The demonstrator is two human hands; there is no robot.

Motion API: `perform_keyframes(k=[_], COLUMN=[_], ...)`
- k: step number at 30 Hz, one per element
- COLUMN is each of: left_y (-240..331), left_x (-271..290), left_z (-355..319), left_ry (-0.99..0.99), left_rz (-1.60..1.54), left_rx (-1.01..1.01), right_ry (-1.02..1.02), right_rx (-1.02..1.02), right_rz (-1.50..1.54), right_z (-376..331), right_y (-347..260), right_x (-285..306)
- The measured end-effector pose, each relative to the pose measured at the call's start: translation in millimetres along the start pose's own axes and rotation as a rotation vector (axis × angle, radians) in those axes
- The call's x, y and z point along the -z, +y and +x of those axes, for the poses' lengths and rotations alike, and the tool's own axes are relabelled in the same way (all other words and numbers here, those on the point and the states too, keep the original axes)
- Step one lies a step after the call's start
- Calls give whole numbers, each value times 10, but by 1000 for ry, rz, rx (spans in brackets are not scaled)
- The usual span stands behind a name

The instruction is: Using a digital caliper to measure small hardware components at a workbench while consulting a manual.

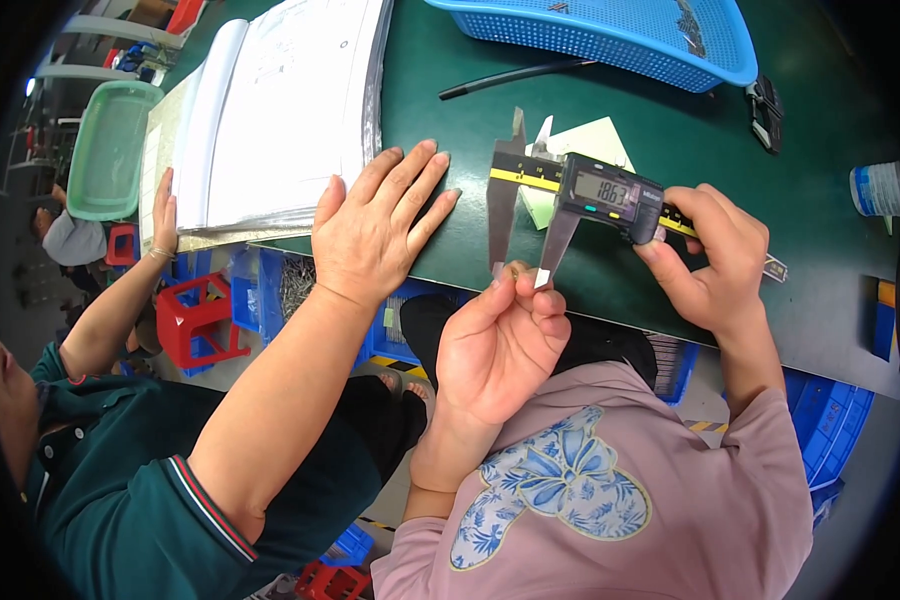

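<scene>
My right hand [715,255] grips a digital caliper [610,195] by its slide and beam, with the thumb under the display housing. The caliper's long jaws point down toward me and stand apart. At their tips, my left hand [502,335] is closed in a pinch, palm up. A tiny brownish part [513,270] shows between its fingertips and the jaw tips; its exact shape is too small to make out. Behind the jaws, a pale green-yellow paper [595,142] lies on the green table [450,225].
On the left, a co-worker's hand [380,215] lies flat beside an open binder of drawings [290,110]. Farther back are a black pen [515,78] and a blue mesh basket [610,50] with thin metal pieces. A black clamp-like tool [765,112] and a white-blue tub [878,190] stand right.
</scene>
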State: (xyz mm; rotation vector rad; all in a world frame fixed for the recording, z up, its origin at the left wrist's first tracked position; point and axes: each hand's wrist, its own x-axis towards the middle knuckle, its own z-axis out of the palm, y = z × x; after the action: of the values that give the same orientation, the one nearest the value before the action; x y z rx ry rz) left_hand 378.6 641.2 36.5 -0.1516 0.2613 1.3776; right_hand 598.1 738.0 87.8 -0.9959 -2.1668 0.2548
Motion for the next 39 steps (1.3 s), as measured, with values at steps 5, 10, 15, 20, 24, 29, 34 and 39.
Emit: perform_keyframes(k=[5,10,15,20,24,29,34,39], left_y=[-199,-282,-337,-220,-224,-222,-215,-215], left_x=[1,8,-20,-178,-256,-266,-260,-274], left_z=[-107,30,222,-87,-83,-88,-100,-104], left_ry=[37,446,659,-124,-148,-157,-136,-125], left_rz=[-115,-176,-332,-393,-405,-413,-401,-430], left_rx=[57,-63,-110,203,205,208,199,205], right_ry=[-1,15,17,-13,-31,-39,-47,-57], right_rx=[-18,-22,-41,-36,-7,0,0,-11], right_rz=[-4,-2,-2,-1,6,5,2,-4], right_z=[-2,-3,1,-3,0,1,6,10], right_y=[7,11,13,1,-6,-4,-3,-9], right_x=[-3,-15,-7,13,14,15,10,9])
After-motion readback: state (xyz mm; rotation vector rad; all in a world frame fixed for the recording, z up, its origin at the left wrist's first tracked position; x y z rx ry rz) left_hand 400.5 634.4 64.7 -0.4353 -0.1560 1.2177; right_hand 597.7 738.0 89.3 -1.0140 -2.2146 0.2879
